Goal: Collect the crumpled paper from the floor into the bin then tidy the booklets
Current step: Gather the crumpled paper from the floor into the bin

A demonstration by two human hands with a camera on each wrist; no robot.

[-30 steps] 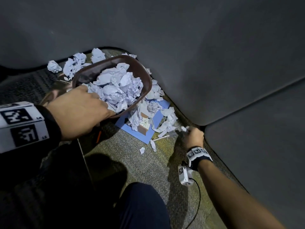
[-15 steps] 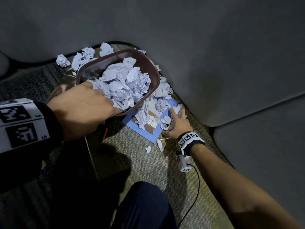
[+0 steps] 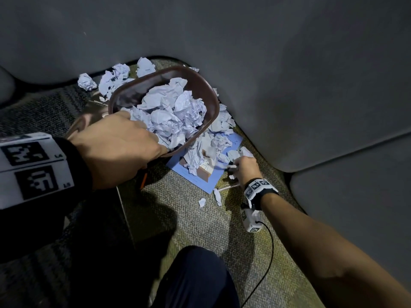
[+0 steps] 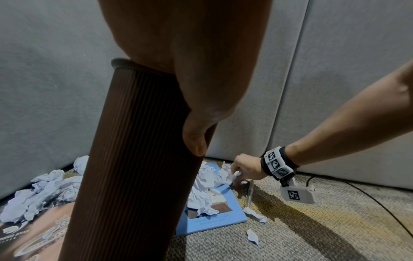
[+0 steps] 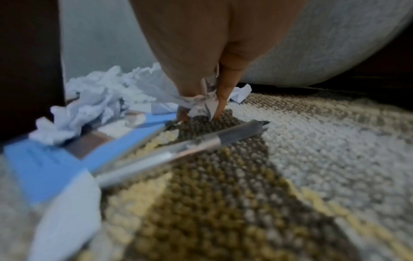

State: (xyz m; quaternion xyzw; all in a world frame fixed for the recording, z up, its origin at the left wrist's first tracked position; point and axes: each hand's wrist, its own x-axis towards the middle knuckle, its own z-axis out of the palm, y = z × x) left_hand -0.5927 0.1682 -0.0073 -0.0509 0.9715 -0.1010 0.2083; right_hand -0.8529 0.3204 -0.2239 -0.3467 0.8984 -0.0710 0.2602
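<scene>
My left hand (image 3: 120, 143) grips the near rim of a brown ribbed bin (image 3: 206, 94), tilted and heaped with crumpled white paper (image 3: 171, 112); its ribbed side (image 4: 134, 159) fills the left wrist view. More crumpled paper (image 3: 209, 150) lies on a blue booklet (image 3: 200, 178) under the bin's lip. My right hand (image 3: 241, 165) is down at the booklet's right corner and pinches a small crumpled scrap (image 5: 204, 104) against the carpet. Other balls (image 3: 111, 78) lie behind the bin, partly on a brown booklet (image 4: 38, 234).
Grey upholstered sofa panels (image 3: 289, 74) wall in the far side and right. A silver pen (image 5: 178, 150) lies on the patterned carpet (image 3: 189, 221) beside the blue booklet. Small paper scraps (image 3: 216, 196) lie in front of it. My dark-clad knee (image 3: 195, 278) is at the bottom.
My right hand moved from the sofa's edge to the blue booklet, lay flat there, then curled and pinched a paper scrap at its right corner. The bin stays held by my left hand.
</scene>
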